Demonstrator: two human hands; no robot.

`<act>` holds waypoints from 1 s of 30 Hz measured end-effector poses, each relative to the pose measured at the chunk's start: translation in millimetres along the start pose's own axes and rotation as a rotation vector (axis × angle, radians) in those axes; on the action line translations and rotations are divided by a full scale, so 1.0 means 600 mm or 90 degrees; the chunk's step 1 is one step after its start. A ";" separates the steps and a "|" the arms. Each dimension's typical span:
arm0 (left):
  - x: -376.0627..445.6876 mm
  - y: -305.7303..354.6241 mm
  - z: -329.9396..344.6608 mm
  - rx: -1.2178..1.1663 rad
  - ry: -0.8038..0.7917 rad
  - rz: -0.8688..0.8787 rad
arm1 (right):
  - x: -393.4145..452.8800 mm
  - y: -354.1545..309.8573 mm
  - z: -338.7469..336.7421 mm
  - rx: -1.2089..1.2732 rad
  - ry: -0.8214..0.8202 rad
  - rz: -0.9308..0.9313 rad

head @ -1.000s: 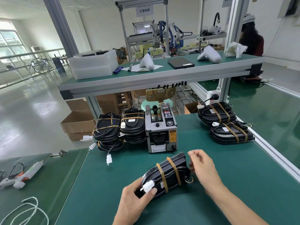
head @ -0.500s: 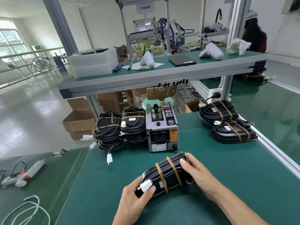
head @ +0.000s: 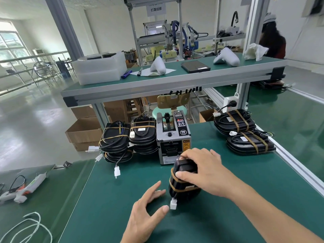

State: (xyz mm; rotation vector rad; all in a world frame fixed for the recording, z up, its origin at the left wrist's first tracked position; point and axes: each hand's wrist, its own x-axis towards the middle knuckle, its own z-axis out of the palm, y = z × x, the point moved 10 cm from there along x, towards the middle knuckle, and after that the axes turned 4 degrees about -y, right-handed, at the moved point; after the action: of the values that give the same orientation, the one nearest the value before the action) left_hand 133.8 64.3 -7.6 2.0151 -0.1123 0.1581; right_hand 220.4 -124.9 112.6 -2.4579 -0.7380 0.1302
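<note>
Grips the unit (head: 182, 196) from above with the right hand (head: 208, 174), fingers curled over its far top edge, thumb (head: 178, 174) pressed on the near face. Has it tipped up on one end on the green mat (head: 108, 199), just in front of the dispenser (head: 172, 137), black and bound with two tan bands (head: 185, 188). Dangling from its lower end, a white plug (head: 173, 204).

Holds nothing with the left hand (head: 143, 214): open, fingers straight and spread, low over the mat just left of the unit, thumb tip close to the plug. Cannot tell whether the fingertips touch the unit.

Left of the dispenser, two stacks of like units (head: 114, 142) (head: 142, 135), plugs hanging off the mat edge. Well to the right, two more banded stacks (head: 235, 122) (head: 250, 142), one just in front of the other.

Above and behind, a shelf (head: 157, 85) with clear bins (head: 100, 69), two white shells (head: 158, 67) (head: 227, 57) and a tablet (head: 195, 66). On the next table, far left, a hand tool (head: 26, 188) and a loop of white cable (head: 29, 225). On the floor beyond, cardboard boxes (head: 84, 132). At the far right, behind the shelf, a person (head: 272, 41).
</note>
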 end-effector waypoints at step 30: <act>-0.003 -0.003 -0.004 -0.020 0.016 0.010 | 0.082 0.107 0.045 0.493 0.107 0.235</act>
State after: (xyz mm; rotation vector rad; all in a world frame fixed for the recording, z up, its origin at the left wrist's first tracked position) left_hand 132.3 67.2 -8.4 1.9811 -0.1145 0.1898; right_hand 285.8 -129.8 58.7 -1.7961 -0.1020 0.2840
